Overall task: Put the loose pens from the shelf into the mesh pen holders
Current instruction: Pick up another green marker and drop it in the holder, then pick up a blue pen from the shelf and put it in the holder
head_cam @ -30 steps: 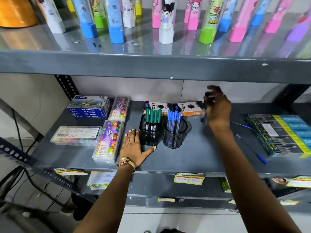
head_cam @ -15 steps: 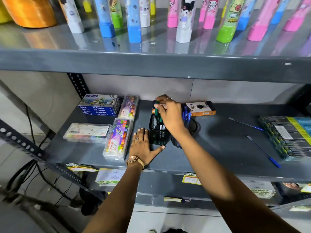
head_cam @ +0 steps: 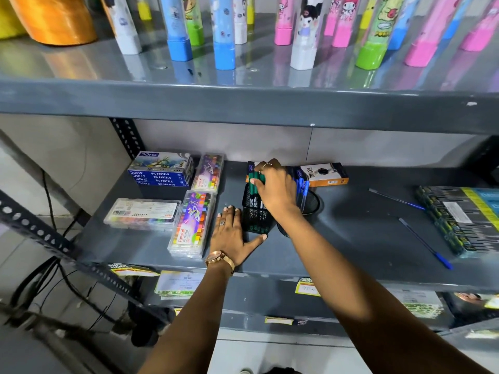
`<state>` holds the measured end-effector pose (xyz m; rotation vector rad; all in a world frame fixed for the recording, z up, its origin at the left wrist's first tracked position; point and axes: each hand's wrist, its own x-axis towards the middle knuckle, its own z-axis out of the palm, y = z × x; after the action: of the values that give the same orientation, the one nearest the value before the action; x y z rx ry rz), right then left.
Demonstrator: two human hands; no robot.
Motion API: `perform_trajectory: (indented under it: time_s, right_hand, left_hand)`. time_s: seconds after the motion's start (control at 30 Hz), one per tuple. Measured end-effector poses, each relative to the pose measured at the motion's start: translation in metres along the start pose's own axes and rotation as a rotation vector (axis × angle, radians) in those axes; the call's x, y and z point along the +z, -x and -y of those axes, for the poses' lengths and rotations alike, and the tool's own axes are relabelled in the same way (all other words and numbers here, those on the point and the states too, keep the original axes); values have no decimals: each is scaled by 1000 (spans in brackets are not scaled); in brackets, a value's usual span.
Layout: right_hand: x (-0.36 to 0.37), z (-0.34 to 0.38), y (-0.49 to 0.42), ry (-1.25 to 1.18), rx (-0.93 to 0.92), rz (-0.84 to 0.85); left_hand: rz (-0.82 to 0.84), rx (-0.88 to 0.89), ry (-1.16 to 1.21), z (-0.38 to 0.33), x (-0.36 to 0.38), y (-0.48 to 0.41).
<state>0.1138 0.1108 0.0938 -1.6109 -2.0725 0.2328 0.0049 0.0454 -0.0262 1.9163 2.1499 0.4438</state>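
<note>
Both hands work at the middle of the grey metal shelf (head_cam: 351, 238). The right hand (head_cam: 275, 188) reaches over the square mesh pen holder (head_cam: 252, 214), its fingers closed around the tops of the green-capped pens (head_cam: 253, 183) that stand upright in it. The left hand (head_cam: 232, 232) lies flat and open on the shelf, palm down, with its fingers beside the holder's left wall and its thumb stretched along the holder's near edge; a gold watch (head_cam: 220, 260) sits on that wrist.

Just to the right, largely hidden by the right forearm, stands the round mesh pen holder (head_cam: 312, 203) with blue pens (head_cam: 301, 184) upright inside. Behind both holders lies an orange and black Trio box (head_cam: 324, 174).

Two loose blue pens lie on the shelf well to the right: the far one (head_cam: 397, 199) and the near one (head_cam: 425, 242), both beside a dark pack with a yellow stripe (head_cam: 464, 217).

Left of the hands are two Camel oil pastel cases (head_cam: 193, 225), a clear case of coloured sticks (head_cam: 143, 217) and a stack of Doms oil pastel boxes (head_cam: 162, 170).
</note>
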Motion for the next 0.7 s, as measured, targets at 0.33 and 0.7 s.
perform_trajectory:
  time_s: [0.33,0.7]
  right_hand:
    - [-16,-27,14,-82,65,-128]
    - [-52,-209,-12,117,431,-120]
  left_hand:
    - [3,0,5,3,2,-1]
    - [6,-6,4,0,0,-1]
